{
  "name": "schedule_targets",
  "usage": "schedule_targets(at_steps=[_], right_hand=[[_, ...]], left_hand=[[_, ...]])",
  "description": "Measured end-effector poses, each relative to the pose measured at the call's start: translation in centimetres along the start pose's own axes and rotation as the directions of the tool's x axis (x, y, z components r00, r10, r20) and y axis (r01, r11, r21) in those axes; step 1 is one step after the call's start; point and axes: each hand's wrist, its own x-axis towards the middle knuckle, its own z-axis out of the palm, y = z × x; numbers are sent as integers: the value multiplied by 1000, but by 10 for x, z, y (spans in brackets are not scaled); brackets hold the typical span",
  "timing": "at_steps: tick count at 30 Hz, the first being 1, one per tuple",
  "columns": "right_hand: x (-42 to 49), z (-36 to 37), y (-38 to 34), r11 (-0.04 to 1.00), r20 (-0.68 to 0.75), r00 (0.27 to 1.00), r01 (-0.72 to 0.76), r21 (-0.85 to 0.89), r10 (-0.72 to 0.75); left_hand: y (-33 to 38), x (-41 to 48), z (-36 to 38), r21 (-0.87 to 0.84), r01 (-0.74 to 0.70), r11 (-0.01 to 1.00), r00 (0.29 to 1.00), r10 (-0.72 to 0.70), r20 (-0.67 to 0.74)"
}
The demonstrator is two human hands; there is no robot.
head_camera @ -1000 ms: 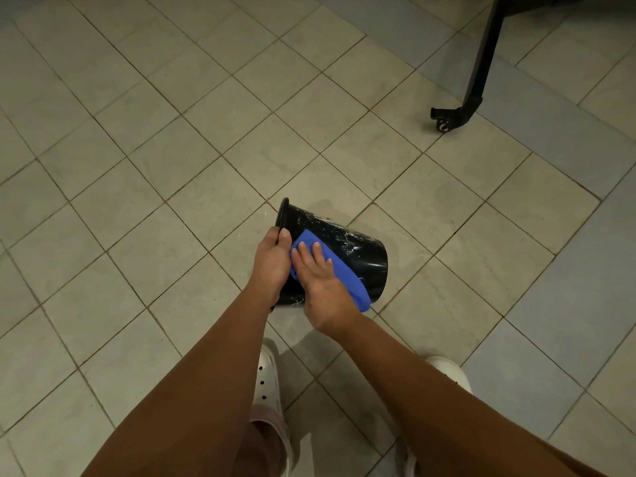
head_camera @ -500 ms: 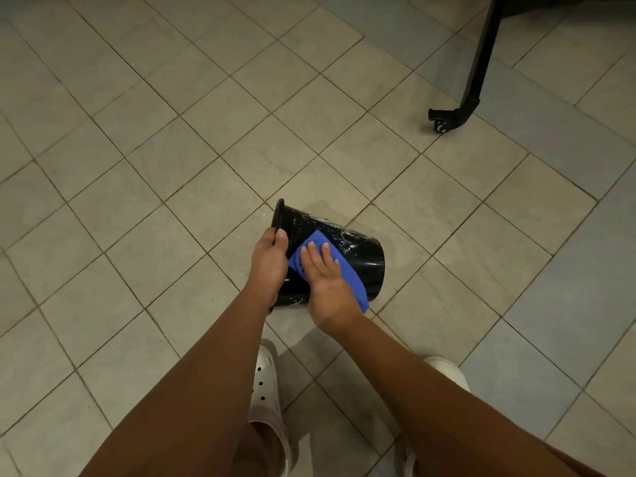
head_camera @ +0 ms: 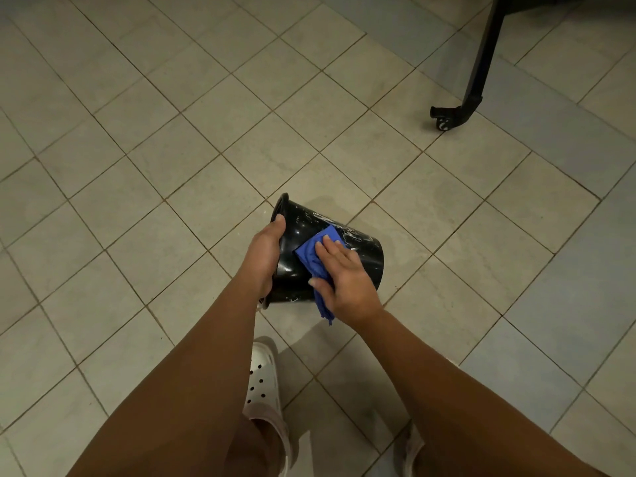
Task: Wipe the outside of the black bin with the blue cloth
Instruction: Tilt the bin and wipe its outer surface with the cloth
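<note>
The black bin (head_camera: 364,251) is tipped on its side above the tiled floor, its open rim to the left and its base to the right. White smears show on its shiny wall. My left hand (head_camera: 263,256) grips the rim, thumb over the edge. My right hand (head_camera: 344,277) presses the blue cloth (head_camera: 309,254) flat against the bin's outer wall near its middle. A loose end of the cloth hangs down below my right hand.
A black furniture leg with a caster (head_camera: 444,120) stands at the upper right. My feet in white clogs (head_camera: 263,376) are on the tiled floor (head_camera: 137,166) right below the bin.
My right hand has slid the cloth along the bin's wall towards the base and lower side. The left hand keeps its hold on the rim.
</note>
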Motion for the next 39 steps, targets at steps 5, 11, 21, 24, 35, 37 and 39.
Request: schedule_targets(at_steps=[5,11,21,24,35,37,39], right_hand=[[-8,8,2,996,-27,1000,-6,-89,3],[-22,22,-5,1000,-63,998,-9,5,9],[4,8,-17,999,44,999,-29,16,29],[-5,14,-22,999,-10,1000,-26,28,26],[16,0,-29,1000,147,989,21,5,-21],[18,-3,-34,998,135,989,-55,31,51],[15,-1,-41,993,110,988,-115,24,112]], left_hand=[[1,0,4,46,-15,999,1000,16,-18],[1,-3,12,61,-59,996,998,61,-29],[2,-1,13,6,-53,999,996,54,-66],[5,-7,17,49,-111,993,991,115,-72],[0,-6,15,87,-151,985,987,155,-42],[0,-6,17,91,-175,980,983,179,-32],[-1,-6,17,107,-185,977,982,189,-23]])
